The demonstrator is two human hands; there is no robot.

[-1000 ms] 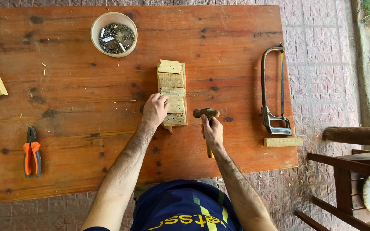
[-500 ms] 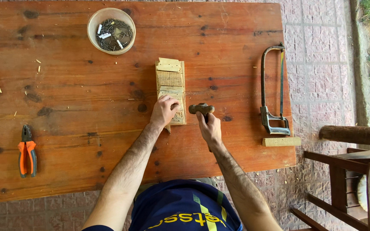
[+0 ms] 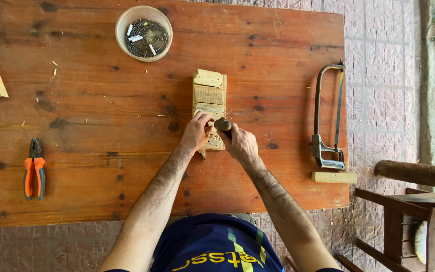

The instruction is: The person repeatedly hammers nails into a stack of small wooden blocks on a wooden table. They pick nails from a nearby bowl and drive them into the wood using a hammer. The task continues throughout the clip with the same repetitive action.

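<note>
Hammer head down on a slatted wood piece, fingers close beside it.

We note the wooden table (image 3: 278, 45) carrying a hacksaw (image 3: 328, 116) at the right edge, orange-handled pliers (image 3: 33, 170) at the left and a bowl of nails (image 3: 144, 33) at the back. At centre lies the slatted wood piece (image 3: 209, 93); the left hand (image 3: 196, 132) presses on its near end, fingertips just beside the hammer (image 3: 222, 124), which the right hand (image 3: 240, 145) grips fully closed round the handle. We judge the fingers at risk from a glancing blow; a loosely pinned piece could also skid.
</note>
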